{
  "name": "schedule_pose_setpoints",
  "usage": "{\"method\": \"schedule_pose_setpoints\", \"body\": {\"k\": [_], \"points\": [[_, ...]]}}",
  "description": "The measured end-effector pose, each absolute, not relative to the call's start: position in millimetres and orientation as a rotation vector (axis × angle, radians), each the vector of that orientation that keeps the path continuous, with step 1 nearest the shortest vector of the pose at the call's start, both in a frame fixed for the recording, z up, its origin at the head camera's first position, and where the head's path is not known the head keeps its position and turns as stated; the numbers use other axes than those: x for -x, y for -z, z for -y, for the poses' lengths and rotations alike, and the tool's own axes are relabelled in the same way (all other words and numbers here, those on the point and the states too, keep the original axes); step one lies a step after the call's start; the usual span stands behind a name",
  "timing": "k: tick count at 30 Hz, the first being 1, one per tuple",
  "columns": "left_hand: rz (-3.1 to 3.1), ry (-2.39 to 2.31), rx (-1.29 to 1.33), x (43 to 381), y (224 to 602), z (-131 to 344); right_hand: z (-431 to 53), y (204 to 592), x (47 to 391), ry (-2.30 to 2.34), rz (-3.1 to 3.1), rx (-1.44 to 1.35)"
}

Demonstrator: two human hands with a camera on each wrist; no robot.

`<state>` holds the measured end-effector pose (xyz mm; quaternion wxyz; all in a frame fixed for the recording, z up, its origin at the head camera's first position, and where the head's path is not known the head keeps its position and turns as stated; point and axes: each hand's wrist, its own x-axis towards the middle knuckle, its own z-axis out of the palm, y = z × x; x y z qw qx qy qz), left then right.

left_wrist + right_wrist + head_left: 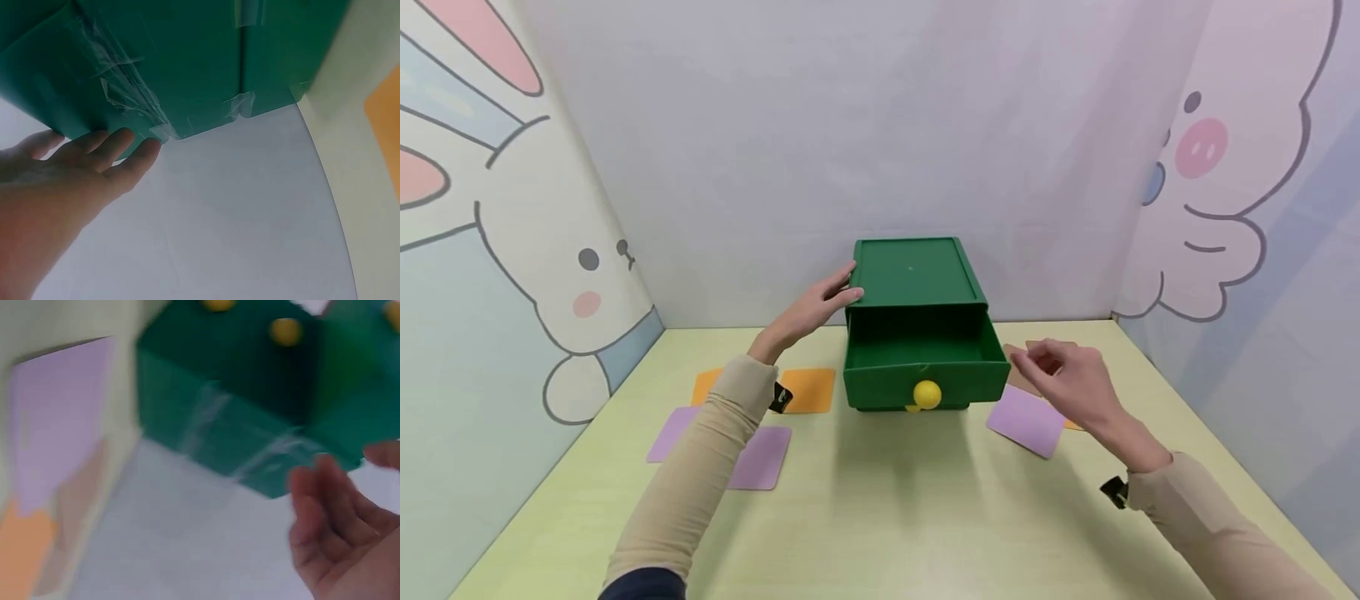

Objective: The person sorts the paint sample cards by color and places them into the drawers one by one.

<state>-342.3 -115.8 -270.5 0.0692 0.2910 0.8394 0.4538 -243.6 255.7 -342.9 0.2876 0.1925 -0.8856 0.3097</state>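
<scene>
A green drawer cabinet [917, 271] stands at the middle back of the table, its side seams bound with clear tape in both wrist views. Its top drawer [891, 385] is pulled out; the inside that shows is bare. A yellow knob [927, 394] sits on the drawer front, with part of another below it. My left hand [817, 307] rests against the cabinet's upper left edge, fingers extended. To the right of the drawer, my right hand [1072, 382] hovers with loosely bent fingers, apart from the cabinet. Nothing shows in it; the right wrist view is blurred.
Left of the cabinet lie orange cards [808, 390] and purple cards [762, 458], partly behind my left forearm. On the right are a purple card [1027, 419], a brown card [1021, 372] and orange ones partly hidden by my hand. Pale walls [737, 167] enclose the table.
</scene>
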Motion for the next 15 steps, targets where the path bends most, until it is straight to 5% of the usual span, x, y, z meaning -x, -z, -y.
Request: {"method": "schedule_pose_setpoints", "body": {"k": [7, 15], "points": [[-2.537, -1.366, -0.882, 347, 271, 118, -278, 381, 258, -0.38, 3.051, -0.459], [-2.58, -1.347, -0.896, 371, 293, 121, -278, 402, 260, -0.308, 3.162, -0.377]]}}
